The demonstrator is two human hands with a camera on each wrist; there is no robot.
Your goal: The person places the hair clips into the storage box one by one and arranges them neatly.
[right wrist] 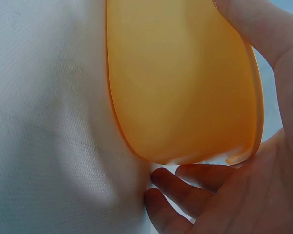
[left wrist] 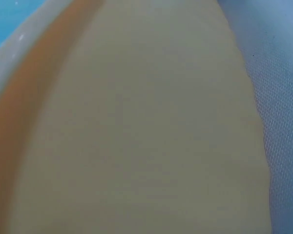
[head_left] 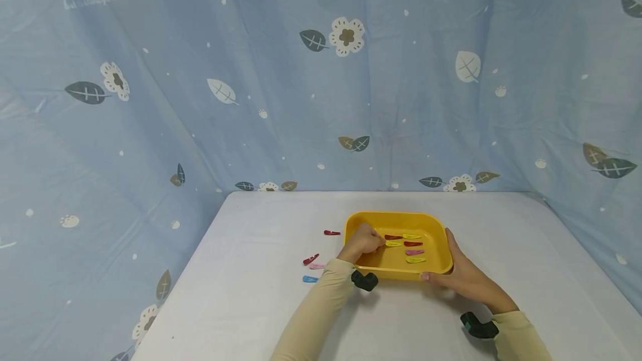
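A yellow tray lies on the table with several snap hair clips in it. My left hand reaches over its left side, fingers curled, and pinches the left end of a yellow hair clip; the fingertips are partly hidden. To the right of that lie a dark red clip, a pink clip and another yellow clip. My right hand grips the tray's front right corner, thumb along the front wall and fingers round the right side. In the right wrist view the tray wall sits between thumb and fingers.
Left of the tray, on the white table, lie a red clip, another red clip, a pink clip and a blue clip. A patterned blue curtain hangs behind. My sleeve fills the left wrist view.
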